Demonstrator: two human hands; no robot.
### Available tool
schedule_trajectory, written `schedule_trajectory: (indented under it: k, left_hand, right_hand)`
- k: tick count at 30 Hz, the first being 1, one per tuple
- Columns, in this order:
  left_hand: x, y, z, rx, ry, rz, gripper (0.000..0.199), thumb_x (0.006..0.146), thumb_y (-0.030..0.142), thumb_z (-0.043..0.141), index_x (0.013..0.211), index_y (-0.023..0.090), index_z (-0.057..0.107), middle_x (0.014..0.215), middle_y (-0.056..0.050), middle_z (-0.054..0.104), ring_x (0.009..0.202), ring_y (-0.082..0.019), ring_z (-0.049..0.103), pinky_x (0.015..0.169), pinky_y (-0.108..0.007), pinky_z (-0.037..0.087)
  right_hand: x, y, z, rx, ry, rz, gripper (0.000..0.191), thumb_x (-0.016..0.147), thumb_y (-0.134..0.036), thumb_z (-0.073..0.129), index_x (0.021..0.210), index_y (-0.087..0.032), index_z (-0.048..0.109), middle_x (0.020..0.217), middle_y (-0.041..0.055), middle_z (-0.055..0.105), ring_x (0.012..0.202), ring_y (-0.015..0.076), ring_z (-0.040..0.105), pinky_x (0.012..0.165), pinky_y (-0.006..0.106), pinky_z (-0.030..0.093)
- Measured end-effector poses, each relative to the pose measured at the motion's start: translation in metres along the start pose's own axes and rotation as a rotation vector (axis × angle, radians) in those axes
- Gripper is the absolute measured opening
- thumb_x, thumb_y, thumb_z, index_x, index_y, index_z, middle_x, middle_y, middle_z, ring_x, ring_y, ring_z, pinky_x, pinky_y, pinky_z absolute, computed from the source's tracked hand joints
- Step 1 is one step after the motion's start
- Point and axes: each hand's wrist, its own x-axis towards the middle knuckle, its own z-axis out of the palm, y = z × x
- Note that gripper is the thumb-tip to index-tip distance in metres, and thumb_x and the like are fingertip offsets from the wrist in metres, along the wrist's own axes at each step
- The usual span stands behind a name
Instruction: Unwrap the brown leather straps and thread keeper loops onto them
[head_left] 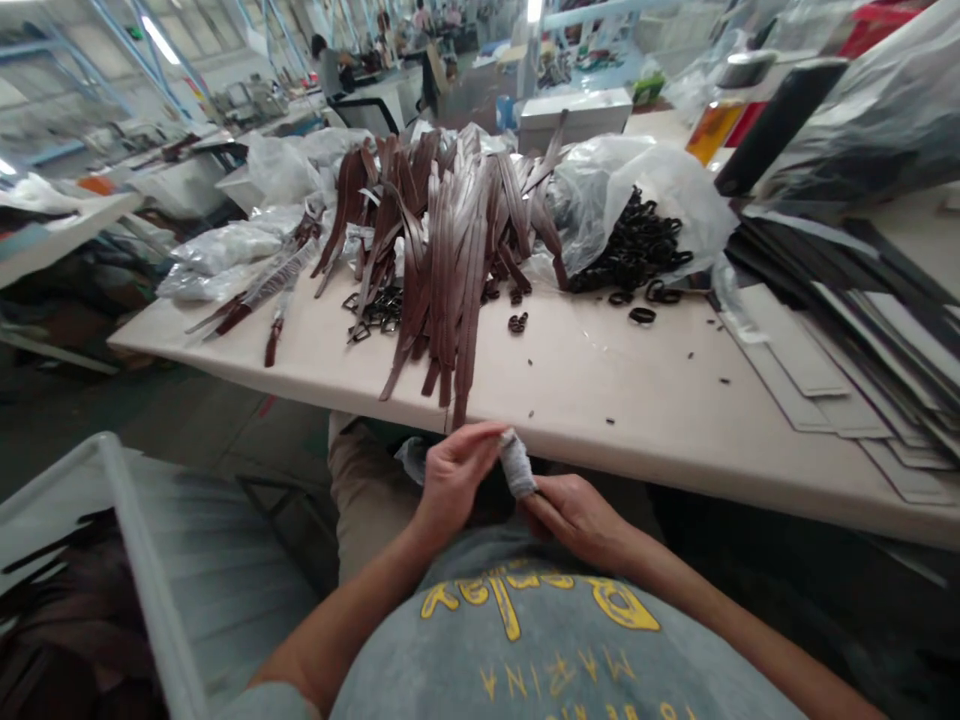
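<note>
In front of my shirt, just off the table's near edge, both my hands are at a small whitish roll (517, 465) that looks like cloth or tape. My left hand (459, 462) is closed, its fingertips pinched at the roll's upper end. Closed around the lower end is my right hand (574, 512); whether the roll is wrapped on one of its fingers I cannot tell. Nearest on the table lies a heap of brown leather straps (450, 260), some ends reaching the front edge. Dark metal buckles (382, 308) lie beside the straps.
Black loops (637, 240) spill from a clear plastic bag (675, 185) on the table (570, 380). Grey and black flat strips (832, 370) are stacked at right. A bottle (727, 110) stands behind. At lower left is a white bin (124, 540) holding dark pieces. A person (328, 70) sits far back.
</note>
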Motion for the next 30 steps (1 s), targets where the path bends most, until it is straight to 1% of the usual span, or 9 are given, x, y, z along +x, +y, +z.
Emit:
schedule_trajectory:
  k: [3,5,8,12,15,18,21,26,30]
  left_hand:
    - [0.013,0.006,-0.017,-0.166,0.181,-0.049,0.023,0.076,0.035,0.077,0.092,0.019,0.077,0.082,-0.005,0.075,0.07,-0.014,0.067,0.066,-0.022,0.052]
    - [0.018,0.008,-0.023,-0.233,0.194,-0.071,0.023,0.073,0.034,0.08,0.089,0.018,0.076,0.079,-0.004,0.075,0.066,-0.013,0.067,0.062,-0.021,0.052]
    - [0.014,0.005,-0.015,-0.227,0.149,-0.122,0.023,0.07,0.033,0.082,0.086,0.017,0.076,0.077,-0.003,0.075,0.066,-0.013,0.068,0.06,-0.02,0.052]
    - [0.006,0.004,0.002,-0.195,0.12,-0.154,0.024,0.069,0.034,0.082,0.084,0.016,0.075,0.073,-0.003,0.073,0.063,-0.012,0.067,0.062,-0.021,0.054]
    - [0.014,0.012,-0.001,-0.235,0.196,-0.094,0.027,0.064,0.035,0.085,0.081,0.016,0.075,0.07,-0.002,0.073,0.062,-0.012,0.067,0.058,-0.019,0.053]
    - [0.024,0.019,-0.01,-0.271,0.242,-0.061,0.031,0.06,0.036,0.088,0.079,0.015,0.074,0.068,-0.001,0.072,0.062,-0.012,0.068,0.059,-0.019,0.055]
    - [0.026,0.017,-0.008,-0.288,0.226,-0.101,0.031,0.059,0.034,0.088,0.079,0.015,0.074,0.069,-0.001,0.072,0.063,-0.012,0.068,0.06,-0.02,0.056]
    - [0.011,0.006,0.008,-0.247,0.147,-0.215,0.033,0.06,0.036,0.087,0.082,0.015,0.074,0.077,-0.004,0.074,0.066,-0.013,0.067,0.055,-0.019,0.052]
    - [-0.005,-0.005,0.015,-0.158,0.102,-0.299,0.029,0.062,0.036,0.085,0.08,0.015,0.074,0.076,-0.003,0.072,0.054,-0.008,0.056,0.046,-0.017,0.041]
  right_hand:
    - [-0.012,-0.001,-0.017,0.037,-0.075,0.021,0.032,0.095,-0.038,0.045,0.082,-0.017,0.065,0.072,0.0019,0.067,0.064,0.0149,0.059,0.06,0.024,0.043]
    - [-0.018,-0.006,-0.026,0.141,-0.126,-0.01,0.027,0.091,-0.038,0.052,0.101,-0.017,0.066,0.089,0.0042,0.07,0.078,0.0181,0.062,0.067,0.026,0.046]
    - [-0.014,-0.015,-0.026,0.227,-0.099,-0.048,0.04,0.089,-0.041,0.053,0.119,-0.016,0.061,0.103,0.0061,0.069,0.088,0.021,0.063,0.075,0.028,0.047]
    - [0.003,-0.021,-0.011,0.078,0.016,0.087,0.024,0.091,-0.036,0.052,0.087,-0.018,0.067,0.072,0.0008,0.068,0.063,0.0155,0.059,0.059,0.024,0.041]
    - [0.0,-0.013,-0.009,0.082,-0.043,0.135,0.031,0.093,-0.035,0.05,0.071,-0.019,0.064,0.059,-0.0015,0.064,0.052,0.0131,0.056,0.053,0.023,0.038]
    - [-0.016,-0.002,-0.012,0.098,-0.08,0.16,0.031,0.094,-0.033,0.048,0.071,-0.02,0.064,0.059,-0.0015,0.066,0.053,0.0133,0.058,0.054,0.023,0.039]
    - [-0.025,0.003,-0.011,0.072,-0.037,0.14,0.023,0.092,-0.031,0.049,0.077,-0.021,0.064,0.068,-0.0011,0.069,0.06,0.0142,0.061,0.057,0.024,0.04]
    - [-0.02,-0.001,-0.003,0.101,0.134,0.088,0.038,0.098,-0.041,0.039,0.074,-0.02,0.06,0.06,-0.0009,0.064,0.054,0.0126,0.059,0.055,0.023,0.04]
    - [-0.016,-0.004,0.0,0.062,0.146,0.027,0.044,0.098,-0.048,0.037,0.073,-0.02,0.06,0.055,-0.0015,0.061,0.048,0.0115,0.056,0.051,0.022,0.038]
